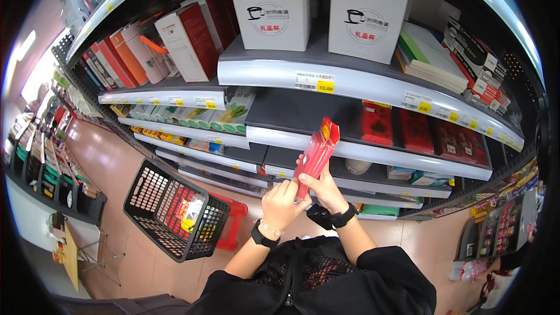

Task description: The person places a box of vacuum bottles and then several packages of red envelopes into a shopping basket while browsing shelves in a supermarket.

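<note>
A stack of red packets in clear plastic [316, 151], with a yellow-marked top end, is tilted upright in front of the shelf. My left hand [281, 203] grips its lower end, fingers bent against the near side. My right hand [327, 189] holds it from the right, thumb across the front. Black bands circle both wrists, and a bracelet hangs on the left one. Beyond my hands, similar red packets [377, 124] stand on the middle shelf [302, 113], beside further dark red packets [459, 144].
A black shopping basket [144, 192] with red and yellow goods sits lower left, by a red plastic frame [236, 223]. White mug gift boxes [269, 13] and notebooks [431, 54] fill the upper shelf. Another person's hand [493, 267] shows at lower right.
</note>
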The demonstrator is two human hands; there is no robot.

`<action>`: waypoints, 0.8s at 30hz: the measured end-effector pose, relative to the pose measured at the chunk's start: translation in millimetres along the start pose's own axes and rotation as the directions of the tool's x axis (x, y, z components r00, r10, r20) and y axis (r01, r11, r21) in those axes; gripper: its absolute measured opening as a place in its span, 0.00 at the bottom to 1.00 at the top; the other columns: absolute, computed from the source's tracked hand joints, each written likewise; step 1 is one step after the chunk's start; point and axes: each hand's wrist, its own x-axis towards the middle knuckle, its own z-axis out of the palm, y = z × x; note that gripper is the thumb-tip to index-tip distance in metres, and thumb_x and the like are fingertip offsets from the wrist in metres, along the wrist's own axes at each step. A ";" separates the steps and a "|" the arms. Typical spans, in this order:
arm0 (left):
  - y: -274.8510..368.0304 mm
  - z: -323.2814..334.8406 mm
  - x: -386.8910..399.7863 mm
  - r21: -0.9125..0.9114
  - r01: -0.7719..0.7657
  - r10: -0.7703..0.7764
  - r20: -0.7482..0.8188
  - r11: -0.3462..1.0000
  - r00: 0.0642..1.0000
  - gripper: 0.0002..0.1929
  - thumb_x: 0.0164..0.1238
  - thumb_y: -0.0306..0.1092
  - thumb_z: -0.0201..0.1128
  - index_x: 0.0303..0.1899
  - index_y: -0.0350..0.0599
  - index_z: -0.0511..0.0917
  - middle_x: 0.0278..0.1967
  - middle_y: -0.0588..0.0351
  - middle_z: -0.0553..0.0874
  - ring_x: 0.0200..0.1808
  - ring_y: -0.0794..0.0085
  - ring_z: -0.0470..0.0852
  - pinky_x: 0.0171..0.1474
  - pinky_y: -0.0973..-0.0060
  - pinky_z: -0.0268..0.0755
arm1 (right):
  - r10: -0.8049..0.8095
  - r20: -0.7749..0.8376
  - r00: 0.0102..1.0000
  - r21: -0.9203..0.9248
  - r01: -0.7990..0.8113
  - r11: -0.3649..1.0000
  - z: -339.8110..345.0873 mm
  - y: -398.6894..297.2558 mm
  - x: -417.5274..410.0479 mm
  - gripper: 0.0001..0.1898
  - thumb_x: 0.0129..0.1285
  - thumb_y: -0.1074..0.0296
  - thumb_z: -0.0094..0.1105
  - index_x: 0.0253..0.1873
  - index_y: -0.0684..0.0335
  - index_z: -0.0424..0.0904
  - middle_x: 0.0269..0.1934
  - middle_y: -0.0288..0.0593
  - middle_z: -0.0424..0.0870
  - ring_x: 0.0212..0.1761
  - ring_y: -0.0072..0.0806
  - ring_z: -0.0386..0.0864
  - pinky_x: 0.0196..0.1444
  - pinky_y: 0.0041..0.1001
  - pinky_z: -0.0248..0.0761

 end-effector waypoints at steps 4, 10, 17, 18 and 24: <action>-14.6 -18.1 -11.0 0.018 -0.045 0.044 0.088 0.999 0.995 0.20 0.38 0.42 0.65 0.33 0.41 0.72 0.21 0.57 0.73 0.22 0.67 0.73 0.23 0.75 0.68 | 0.043 0.042 0.998 0.034 -0.045 0.998 11.4 5.5 -4.6 0.32 0.49 0.69 0.59 0.58 0.64 0.53 0.51 0.44 0.65 0.54 0.31 0.65 0.55 0.31 0.59; -50.2 -68.5 -14.3 -0.108 -0.004 0.030 0.235 0.994 0.972 0.40 0.26 0.36 0.71 0.51 0.42 0.64 0.43 0.50 0.68 0.42 0.58 0.69 0.46 0.67 0.64 | 0.166 0.279 0.946 0.128 -0.208 0.970 42.6 12.6 -15.4 0.29 0.49 0.62 0.59 0.54 0.64 0.59 0.44 0.38 0.69 0.46 0.24 0.68 0.49 0.26 0.62; -97.9 -121.0 -55.4 -0.249 0.064 0.004 0.261 0.966 0.965 0.45 0.24 0.38 0.72 0.54 0.42 0.60 0.49 0.49 0.67 0.50 0.58 0.67 0.50 0.66 0.62 | 0.271 0.389 0.881 0.001 -0.294 0.956 111.8 40.2 -29.5 0.28 0.47 0.60 0.61 0.52 0.64 0.63 0.42 0.39 0.70 0.44 0.24 0.69 0.48 0.25 0.63; -105.8 -132.0 -61.3 -0.243 0.078 -0.013 0.257 0.967 0.966 0.45 0.24 0.38 0.72 0.54 0.42 0.60 0.49 0.49 0.67 0.50 0.58 0.67 0.50 0.66 0.62 | 0.282 0.400 0.872 -0.003 -0.306 0.952 124.1 47.9 -32.9 0.28 0.47 0.60 0.61 0.52 0.64 0.63 0.42 0.39 0.70 0.44 0.24 0.69 0.48 0.25 0.63; -156.7 -186.9 -111.7 -0.311 0.107 -0.024 0.258 0.944 0.966 0.43 0.25 0.40 0.71 0.52 0.38 0.61 0.47 0.48 0.67 0.46 0.56 0.70 0.47 0.68 0.66 | 0.311 0.374 0.874 -0.038 -0.321 0.946 203.7 89.6 -48.5 0.31 0.45 0.59 0.62 0.54 0.64 0.61 0.45 0.40 0.69 0.46 0.27 0.69 0.49 0.26 0.62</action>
